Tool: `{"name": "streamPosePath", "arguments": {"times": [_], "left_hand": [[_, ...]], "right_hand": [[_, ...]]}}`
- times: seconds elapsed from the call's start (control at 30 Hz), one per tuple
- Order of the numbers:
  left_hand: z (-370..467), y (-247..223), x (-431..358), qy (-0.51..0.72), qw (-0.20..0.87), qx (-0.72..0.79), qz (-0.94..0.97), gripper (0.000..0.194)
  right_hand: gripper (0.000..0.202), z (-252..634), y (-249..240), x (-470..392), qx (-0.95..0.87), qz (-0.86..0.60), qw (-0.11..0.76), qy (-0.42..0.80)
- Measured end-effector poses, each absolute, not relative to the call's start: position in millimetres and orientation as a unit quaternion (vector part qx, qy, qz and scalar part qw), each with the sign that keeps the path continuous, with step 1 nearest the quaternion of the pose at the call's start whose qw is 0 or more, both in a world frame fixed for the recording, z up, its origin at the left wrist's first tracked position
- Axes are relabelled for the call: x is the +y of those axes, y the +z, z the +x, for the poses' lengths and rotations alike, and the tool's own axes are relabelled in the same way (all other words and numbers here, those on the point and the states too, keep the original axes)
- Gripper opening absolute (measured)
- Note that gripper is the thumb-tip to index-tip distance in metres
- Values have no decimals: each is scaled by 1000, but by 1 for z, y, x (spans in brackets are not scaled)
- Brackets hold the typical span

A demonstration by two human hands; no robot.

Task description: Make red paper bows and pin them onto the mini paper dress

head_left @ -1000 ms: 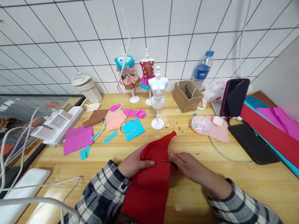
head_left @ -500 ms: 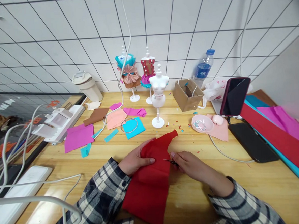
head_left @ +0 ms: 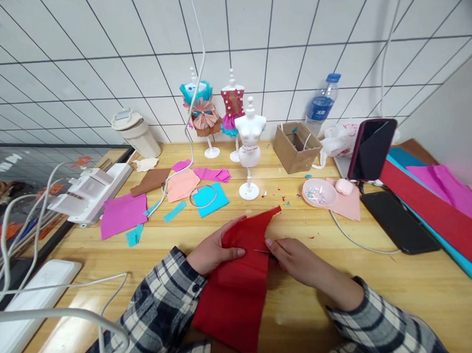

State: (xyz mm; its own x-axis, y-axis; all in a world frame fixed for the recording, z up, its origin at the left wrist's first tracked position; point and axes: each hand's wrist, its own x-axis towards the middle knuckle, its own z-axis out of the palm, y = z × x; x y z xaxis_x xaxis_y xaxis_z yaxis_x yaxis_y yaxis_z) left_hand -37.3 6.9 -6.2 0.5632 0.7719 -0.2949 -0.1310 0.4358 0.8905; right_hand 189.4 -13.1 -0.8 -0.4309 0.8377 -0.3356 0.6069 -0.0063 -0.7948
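A sheet of red crepe paper (head_left: pixel 237 299) hangs at a slant in front of me. My left hand (head_left: pixel 216 252) grips its left side, thumb on top and fingers behind. At the sheet's right edge, my right hand (head_left: pixel 289 256) is closed around small scissors (head_left: pixel 261 251); a thin blade lies across the red paper, and the handles are mostly hidden by my fingers. Above the sheet stands a bare white mini mannequin (head_left: pixel 251 133). Behind it are a mannequin in a red and magenta outfit (head_left: pixel 232 102) and another in a turquoise and peach outfit (head_left: pixel 203 112).
Colored paper pieces (head_left: pixel 123 215) and a metal ring (head_left: pixel 204 196) lie left. Rightward are a pink dish (head_left: pixel 320 199) of beads, a cardboard box (head_left: pixel 293 159), a propped phone (head_left: pixel 372 149), a black phone (head_left: pixel 401 222) and long paper strips (head_left: pixel 441 206). White cables (head_left: pixel 68 314) cross the left.
My right hand has shifted slightly left, and the scissors' blade reaches farther across the red paper. My left hand keeps its grip. The view has tilted slightly.
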Motion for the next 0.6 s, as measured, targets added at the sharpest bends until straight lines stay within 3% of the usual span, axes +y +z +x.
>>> {"name": "streamPosePath", "arguments": {"times": [0.6], "left_hand": [[-36, -4, 8, 306, 767, 338, 452, 77]], "right_hand": [[54, 188, -2, -13, -700, -524, 125, 468]]}}
